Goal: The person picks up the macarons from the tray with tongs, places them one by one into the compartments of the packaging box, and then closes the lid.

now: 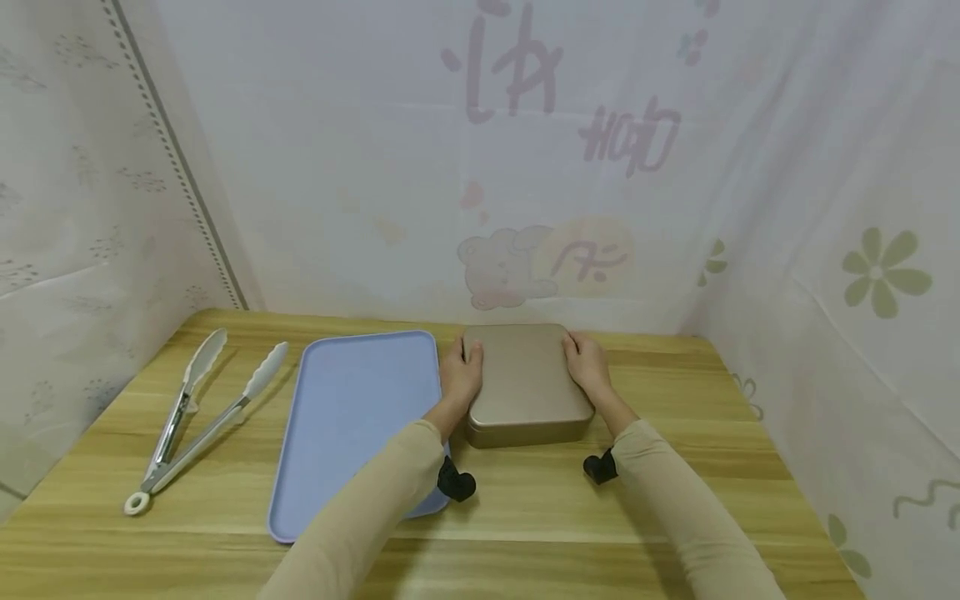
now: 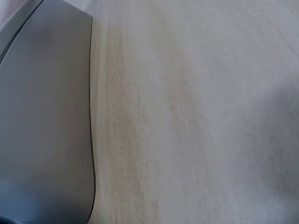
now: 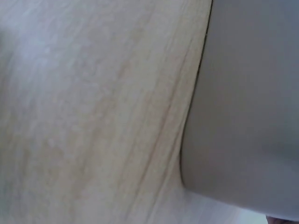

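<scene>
A closed gold metal tin box (image 1: 525,375) with rounded corners and a lid sits on the wooden table between both hands. My left hand (image 1: 461,377) grips its left side, thumb near the top edge. On the opposite side, my right hand (image 1: 587,364) holds the box with the thumb at the lid's edge. The left wrist view shows the box's side wall (image 2: 46,116) close up against the tabletop. In the right wrist view the tin's wall (image 3: 243,112) fills the right part, its lower edge along the wood. Most fingers are hidden.
Left of the box lies a blue rectangular tray (image 1: 360,400), partly under the left forearm. Farther left, spread metal tongs (image 1: 176,433) with pale tips rest on the wooden table (image 1: 675,500). Printed cloth (image 1: 360,167) hangs behind and at both sides.
</scene>
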Tool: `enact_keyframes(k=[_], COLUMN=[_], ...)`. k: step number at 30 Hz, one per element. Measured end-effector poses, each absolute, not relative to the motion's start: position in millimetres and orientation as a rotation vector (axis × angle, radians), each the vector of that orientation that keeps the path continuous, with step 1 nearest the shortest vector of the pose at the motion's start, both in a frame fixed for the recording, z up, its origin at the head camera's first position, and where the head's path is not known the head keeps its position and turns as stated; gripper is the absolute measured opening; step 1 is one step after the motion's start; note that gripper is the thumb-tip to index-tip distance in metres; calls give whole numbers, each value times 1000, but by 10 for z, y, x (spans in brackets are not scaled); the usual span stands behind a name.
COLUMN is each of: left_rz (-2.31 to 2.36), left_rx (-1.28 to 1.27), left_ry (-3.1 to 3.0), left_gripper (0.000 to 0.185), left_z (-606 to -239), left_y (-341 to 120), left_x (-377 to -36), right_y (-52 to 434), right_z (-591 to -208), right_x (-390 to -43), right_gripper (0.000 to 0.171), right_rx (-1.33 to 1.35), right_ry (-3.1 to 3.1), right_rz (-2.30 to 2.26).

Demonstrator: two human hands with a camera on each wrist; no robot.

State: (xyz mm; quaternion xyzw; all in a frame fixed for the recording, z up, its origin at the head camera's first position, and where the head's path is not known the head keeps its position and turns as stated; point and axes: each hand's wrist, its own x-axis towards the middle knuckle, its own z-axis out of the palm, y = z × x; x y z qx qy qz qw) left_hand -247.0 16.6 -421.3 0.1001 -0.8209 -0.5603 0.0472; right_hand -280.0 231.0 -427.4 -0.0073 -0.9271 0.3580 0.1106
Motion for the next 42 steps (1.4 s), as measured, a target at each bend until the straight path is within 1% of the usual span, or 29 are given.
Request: enact_keyframes(k=[8, 13, 24, 30, 42], left_rz=[-1665, -1658, -1663, -1686, -1692], left_rx=[326, 309, 355, 345, 340], left_ry=[-2478, -2463, -2465, -2468, -2459], left_gripper=[56, 54, 56, 56, 55], left_z=[-4265, -4276, -4285, -4291, -4278], left_y=[171, 155, 131, 125, 127], left_x=[-2470, -2467, -2485, -2474, -2483], right_y=[2302, 2303, 2301, 2297, 2322], right_z=[-4264, -4278, -4281, -4299, -4324], right_x=[-2783, -2803, -2816, -2807, -2826], right_gripper=[40, 39, 37, 38, 39], right_rx=[-74, -53, -79, -119, -117], right_ry=[-2742, -2738, -2687, -2677, -2675], right_rz=[1063, 1042, 1098, 1150, 1176])
